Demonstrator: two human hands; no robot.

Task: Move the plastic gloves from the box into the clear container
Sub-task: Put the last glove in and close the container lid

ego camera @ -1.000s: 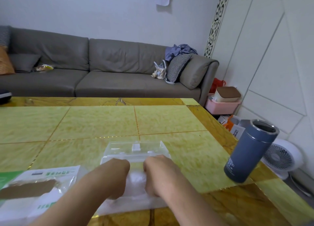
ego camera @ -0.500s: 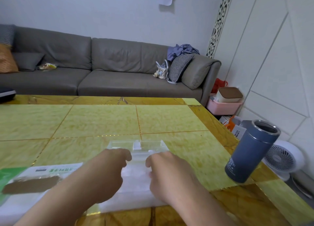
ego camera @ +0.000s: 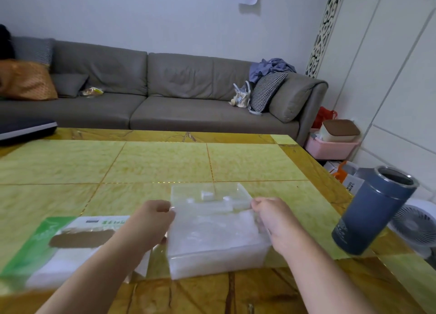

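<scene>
A clear plastic container point(ego camera: 217, 265) stands near the front edge of the table, filled with whitish plastic gloves point(ego camera: 212, 233). Its clear lid point(ego camera: 210, 195) is hinged at the back and stands tilted over the far part. My left hand point(ego camera: 153, 221) is at the container's left side with curled fingers pinching the lid's left corner. My right hand point(ego camera: 273, 219) pinches the lid's right corner. The green and white glove box point(ego camera: 77, 257), with a brown torn opening on top, lies to the left, partly behind my left forearm.
A blue metal flask point(ego camera: 375, 212) without a cap stands at the right table edge. The yellow tiled table point(ego camera: 165, 162) stretches away behind the container. A dark flat object point(ego camera: 26, 129) lies at the far left. A white fan point(ego camera: 415, 226) is on the floor at the right.
Both hands have moved apart from the middle of the container, where they were down on the gloves, out to the lid's corners. The camera has moved closer.
</scene>
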